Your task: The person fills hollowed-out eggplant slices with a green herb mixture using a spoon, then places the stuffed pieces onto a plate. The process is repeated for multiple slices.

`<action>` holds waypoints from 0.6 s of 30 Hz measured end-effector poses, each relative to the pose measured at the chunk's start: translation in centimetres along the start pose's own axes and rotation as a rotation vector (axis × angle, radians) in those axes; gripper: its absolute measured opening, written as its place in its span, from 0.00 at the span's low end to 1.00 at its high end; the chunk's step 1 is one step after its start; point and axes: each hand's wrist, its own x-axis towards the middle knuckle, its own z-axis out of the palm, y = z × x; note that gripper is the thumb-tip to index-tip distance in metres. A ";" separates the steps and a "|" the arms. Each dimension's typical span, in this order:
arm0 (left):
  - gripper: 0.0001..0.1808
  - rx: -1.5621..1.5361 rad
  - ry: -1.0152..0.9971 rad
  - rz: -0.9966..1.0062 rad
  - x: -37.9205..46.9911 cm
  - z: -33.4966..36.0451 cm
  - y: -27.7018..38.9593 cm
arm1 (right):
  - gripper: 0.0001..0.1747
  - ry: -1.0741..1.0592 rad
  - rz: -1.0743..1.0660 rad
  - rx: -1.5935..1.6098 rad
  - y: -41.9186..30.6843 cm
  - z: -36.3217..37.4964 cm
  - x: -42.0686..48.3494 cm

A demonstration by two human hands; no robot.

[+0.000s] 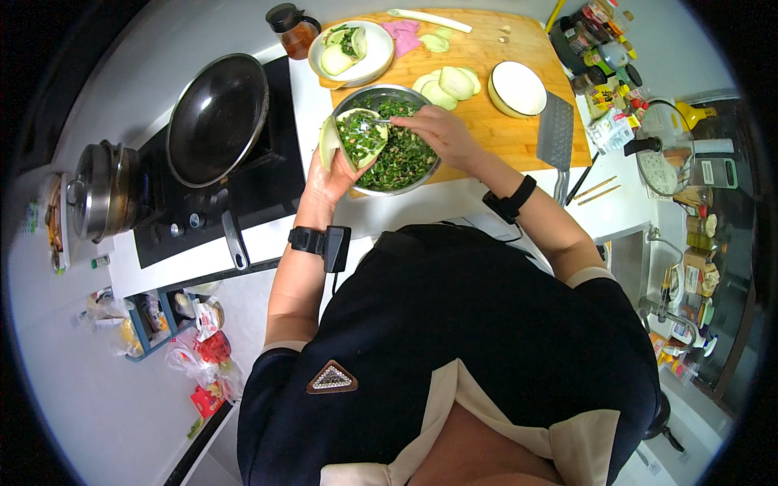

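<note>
My left hand (331, 176) holds a folded pale green vegetable slice (330, 143) open, with chopped green filling between its halves. Over the filling, my right hand (442, 135) grips a metal spoon (383, 121) by its handle. Beneath both is a steel bowl (389, 193) of chopped greens mixed with small pinkish bits. Several round pale green slices (456, 84) lie behind the bowl on the wooden cutting board (516, 39). A white dish (378, 51) at the back left holds filled slices.
A black wok (219, 121) and a steel pot (91, 191) stand on the hob at left. On the right are a white bowl (518, 88), a cleaver (555, 130) and wooden chopsticks (597, 189). Sauce bottles (608, 58) line the back right; a sink (629, 261) lies further right.
</note>
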 end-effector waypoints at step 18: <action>0.24 -0.005 0.113 -0.007 -0.1 0.9 0.4 | 0.21 -0.041 -0.007 0.001 0.2 -1.2 -1.2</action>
